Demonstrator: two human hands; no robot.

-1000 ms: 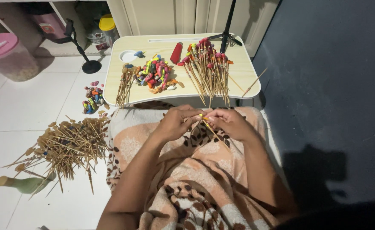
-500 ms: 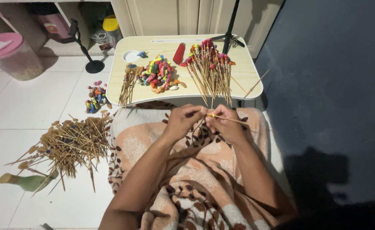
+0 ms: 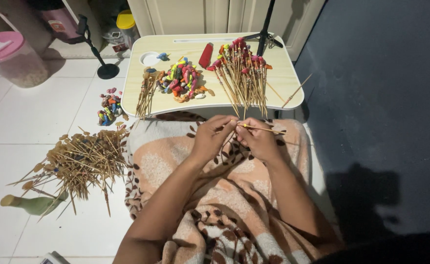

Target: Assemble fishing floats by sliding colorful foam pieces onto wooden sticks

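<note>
So both forearms come up from the near edge and angle inward, meeting over the lap, which is covered by a peach and brown leaf-print blanket (image 3: 215, 205). The left hand (image 3: 212, 139) is curled with knuckles up, fingers pinched together at the tips, and its grip is closed narrow on the near end of a thin bamboo stick (image 3: 264, 129). The right hand (image 3: 259, 142) sits just beside it, touching or almost touching, thumb and forefinger pinched on that same stick, which pokes out to the right, roughly level. There's a tiny yellowish bit where the fingertips meet, too small to tell what it is. Both wrists are bent slightly down, elbows spread wide apart. Just past the hands is a low pale wooden surface (image 3: 283, 93). On it: a fanned bunch of sticks with coloured tips (image 3: 242, 68) on the right side, a pile of small coloured balloons (image 3: 183, 80) in the middle, a bundle of plain sticks (image 3: 146, 93) at the left edge and a red bottle (image 3: 205, 55) at the far side. On the white tile floor to the left there's a big messy heap of sticks (image 3: 80, 159), a smaller clump of balloons (image 3: 108, 106) and a green bottle (image 3: 32, 204) lying on its side.
</note>
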